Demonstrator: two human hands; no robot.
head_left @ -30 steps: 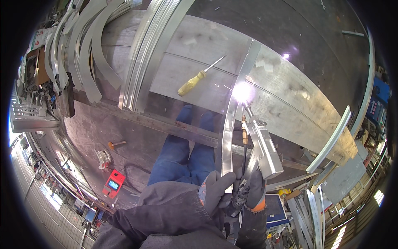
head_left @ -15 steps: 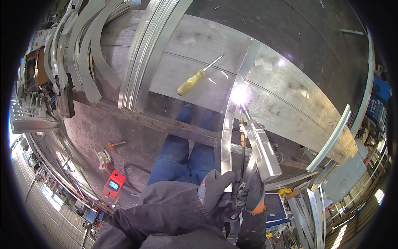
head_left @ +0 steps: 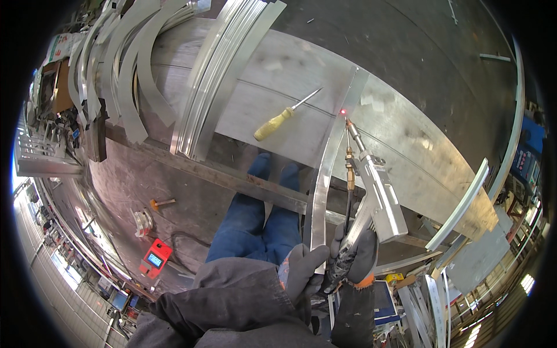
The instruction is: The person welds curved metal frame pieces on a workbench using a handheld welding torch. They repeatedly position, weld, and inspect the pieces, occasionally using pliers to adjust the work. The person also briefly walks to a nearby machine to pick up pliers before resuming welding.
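In my right hand (head_left: 362,255), gloved in grey, is the handle of a handheld laser welding gun (head_left: 384,200) with a silver body. Its copper-coloured nozzle points away from me, and a small red light dot shows at its tip beside a curved metal strip (head_left: 326,188). That strip stands along a flat sheet-metal panel (head_left: 278,75). Close beside the right hand, my gloved left hand (head_left: 303,271) is closed round the strip's near end. A thin wire feed tube (head_left: 350,168) runs along the gun. The right fingers are partly hidden by the handle.
A yellow-handled screwdriver (head_left: 272,123) lies on the panel, left of the strip. Stacked metal profiles (head_left: 217,75) and curved strips (head_left: 134,87) lie further left. A beam (head_left: 226,177) crosses above my feet. On the lower left are a red meter (head_left: 155,258) and a hammer (head_left: 162,203).
The bright white welding glare has gone, leaving a small red dot. The gun's tip has moved further away along the strip. The left hand keeps its grip on the strip.
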